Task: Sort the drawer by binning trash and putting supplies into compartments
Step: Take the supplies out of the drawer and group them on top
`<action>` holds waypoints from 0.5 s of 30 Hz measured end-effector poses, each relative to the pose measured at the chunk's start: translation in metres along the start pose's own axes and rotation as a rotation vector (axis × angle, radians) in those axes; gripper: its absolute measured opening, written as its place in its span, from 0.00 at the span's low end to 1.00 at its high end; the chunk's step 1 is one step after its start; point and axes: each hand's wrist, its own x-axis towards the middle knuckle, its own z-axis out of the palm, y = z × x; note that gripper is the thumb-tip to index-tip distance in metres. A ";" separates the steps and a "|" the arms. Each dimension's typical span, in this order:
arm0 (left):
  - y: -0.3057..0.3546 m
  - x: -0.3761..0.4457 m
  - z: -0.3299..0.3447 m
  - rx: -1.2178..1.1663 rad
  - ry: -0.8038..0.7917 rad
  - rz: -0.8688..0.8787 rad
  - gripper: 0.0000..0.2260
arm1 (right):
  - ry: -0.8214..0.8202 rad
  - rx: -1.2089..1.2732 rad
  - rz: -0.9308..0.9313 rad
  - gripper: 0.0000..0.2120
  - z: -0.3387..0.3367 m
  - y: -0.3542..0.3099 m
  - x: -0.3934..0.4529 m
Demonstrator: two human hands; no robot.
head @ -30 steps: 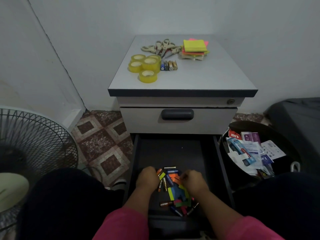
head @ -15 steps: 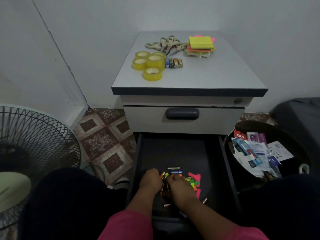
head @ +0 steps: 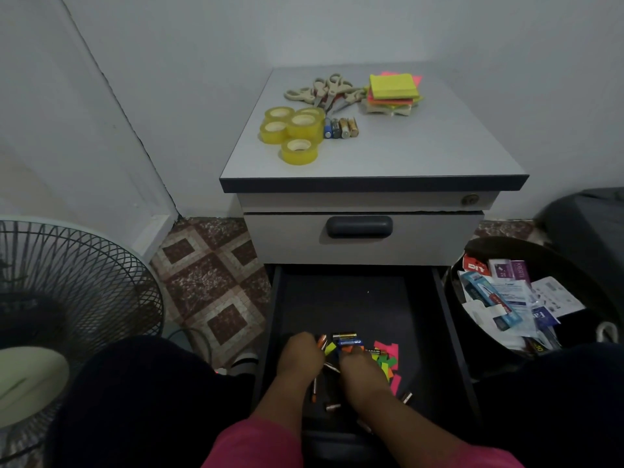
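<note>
Down low, both your hands are inside the open drawer [head: 439, 332], near its front edge. Your left hand [head: 301, 354] sits on the left side of the pile, with fingers curled down over the batteries [head: 346, 340]. Your right hand [head: 361, 369] is just beside it, fingers bent down into the pile too. The drawer is dark, so you cannot tell if either hand has really got hold of a battery or only touches them. More little batteries lie loose near your wrists. Bright paper strips [head: 386, 361], pink, green and orange, lie in the drawer just right of your right hand.

Right of the drawer stands a black bin [head: 472, 251] with torn packs and papers [head: 506, 298] in it. Left of the drawer is a fan [head: 77, 285] on the tiled floor.

Above the drawer, a second drawer is closed. On the cabinet top [head: 422, 153] sit yellow tape rolls [head: 293, 130], four batteries in a row [head: 341, 127] touching them, scissors [head: 324, 91] behind, and a stack of sticky notes [head: 393, 91] to their right.
</note>
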 end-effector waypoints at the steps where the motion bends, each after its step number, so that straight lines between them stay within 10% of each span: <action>1: 0.001 -0.001 -0.001 0.003 0.003 0.001 0.08 | -0.003 0.004 0.001 0.17 -0.001 0.001 -0.001; 15: 0.012 -0.014 -0.013 -0.100 0.078 0.042 0.09 | 0.052 0.484 0.212 0.04 -0.042 0.004 -0.004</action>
